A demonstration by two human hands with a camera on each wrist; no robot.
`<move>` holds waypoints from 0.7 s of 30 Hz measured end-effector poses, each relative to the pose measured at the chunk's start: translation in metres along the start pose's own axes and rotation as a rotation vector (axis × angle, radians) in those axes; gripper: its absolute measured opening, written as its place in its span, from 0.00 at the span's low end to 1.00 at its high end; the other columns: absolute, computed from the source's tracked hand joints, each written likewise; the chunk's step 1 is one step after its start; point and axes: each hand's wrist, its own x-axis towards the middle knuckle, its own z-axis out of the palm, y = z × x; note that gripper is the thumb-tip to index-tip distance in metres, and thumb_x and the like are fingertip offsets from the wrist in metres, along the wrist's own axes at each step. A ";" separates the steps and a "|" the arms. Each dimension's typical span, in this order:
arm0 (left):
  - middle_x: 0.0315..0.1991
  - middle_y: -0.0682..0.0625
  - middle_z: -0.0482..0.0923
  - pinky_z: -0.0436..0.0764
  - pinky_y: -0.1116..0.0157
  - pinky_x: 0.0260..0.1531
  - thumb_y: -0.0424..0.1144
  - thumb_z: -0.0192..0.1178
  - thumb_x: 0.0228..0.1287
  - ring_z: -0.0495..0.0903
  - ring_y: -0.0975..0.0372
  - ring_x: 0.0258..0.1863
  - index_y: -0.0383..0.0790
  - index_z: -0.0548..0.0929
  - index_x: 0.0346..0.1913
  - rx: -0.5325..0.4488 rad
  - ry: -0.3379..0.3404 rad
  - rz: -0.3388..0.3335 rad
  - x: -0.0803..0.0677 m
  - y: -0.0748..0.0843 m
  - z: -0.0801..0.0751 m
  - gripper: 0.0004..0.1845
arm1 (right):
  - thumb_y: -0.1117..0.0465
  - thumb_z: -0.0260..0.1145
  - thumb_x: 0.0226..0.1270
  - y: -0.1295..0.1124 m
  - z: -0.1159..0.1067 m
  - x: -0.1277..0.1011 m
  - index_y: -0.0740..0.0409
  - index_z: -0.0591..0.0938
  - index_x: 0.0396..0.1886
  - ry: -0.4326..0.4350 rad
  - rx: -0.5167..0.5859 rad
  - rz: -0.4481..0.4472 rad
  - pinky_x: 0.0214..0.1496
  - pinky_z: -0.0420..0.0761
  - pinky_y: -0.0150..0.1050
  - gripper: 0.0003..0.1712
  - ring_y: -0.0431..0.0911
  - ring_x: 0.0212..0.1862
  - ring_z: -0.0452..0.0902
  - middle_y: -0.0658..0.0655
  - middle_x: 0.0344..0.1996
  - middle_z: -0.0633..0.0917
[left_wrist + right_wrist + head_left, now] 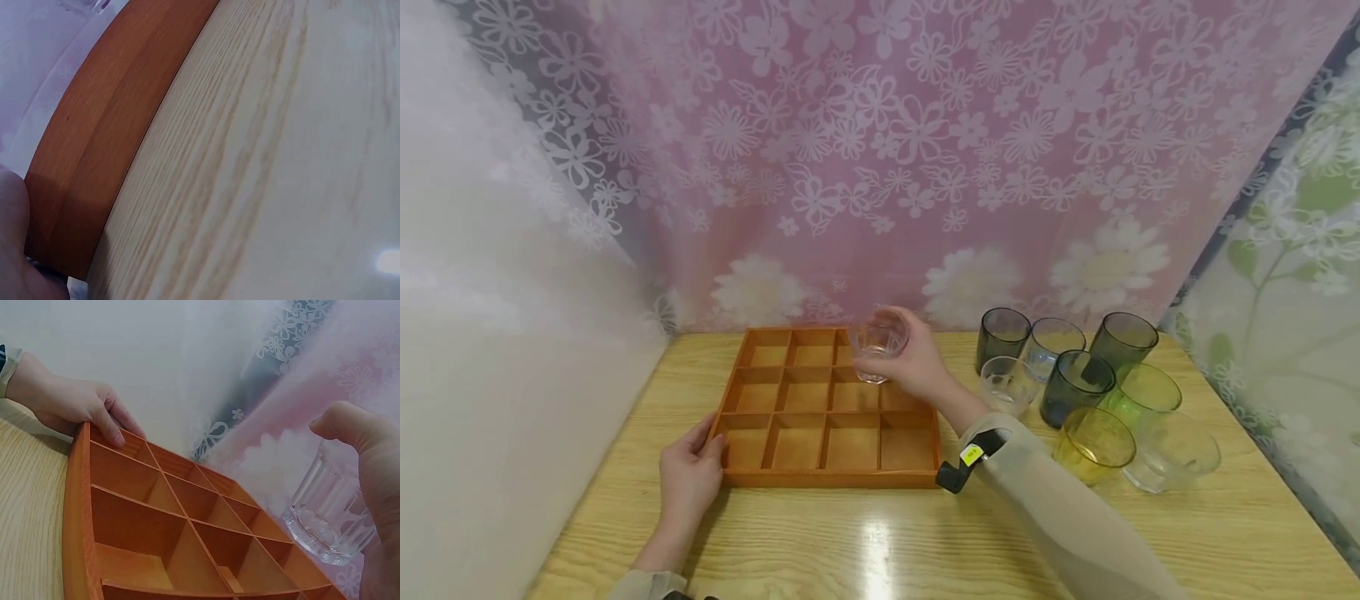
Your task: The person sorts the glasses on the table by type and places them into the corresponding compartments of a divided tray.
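right hand [917,362] grips the clear glass [877,343] upright, hovering over the tray's [831,479] 1 o'clock cells; left hand [688,475] steadies its 7 o'clock corner, fingers resting flat.

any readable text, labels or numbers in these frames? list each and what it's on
Yellow tag on the black wrist mount on the right sleeve: it has dark marks, too small and blurred to read.
No readable text on the wooden tray, the clear glass that the right hand grips, or the other glasses.
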 end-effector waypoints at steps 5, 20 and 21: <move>0.65 0.33 0.78 0.75 0.84 0.46 0.25 0.59 0.76 0.77 0.49 0.65 0.28 0.78 0.70 0.005 -0.010 -0.022 -0.001 0.003 -0.002 0.22 | 0.71 0.84 0.55 0.003 0.010 0.013 0.62 0.72 0.72 -0.005 -0.029 0.043 0.61 0.84 0.50 0.46 0.64 0.66 0.76 0.63 0.65 0.79; 0.64 0.32 0.78 0.75 0.83 0.47 0.23 0.59 0.75 0.77 0.50 0.65 0.27 0.79 0.69 -0.019 0.008 -0.028 0.000 0.001 0.000 0.22 | 0.69 0.83 0.58 0.029 0.050 0.054 0.61 0.71 0.73 -0.036 0.056 0.080 0.61 0.84 0.48 0.45 0.58 0.64 0.79 0.60 0.66 0.78; 0.64 0.32 0.78 0.75 0.83 0.48 0.23 0.59 0.75 0.77 0.50 0.64 0.27 0.78 0.69 -0.021 0.007 -0.029 0.000 0.001 0.001 0.22 | 0.69 0.83 0.57 0.030 0.053 0.057 0.61 0.71 0.73 -0.033 0.054 0.079 0.61 0.84 0.49 0.46 0.58 0.64 0.78 0.61 0.66 0.78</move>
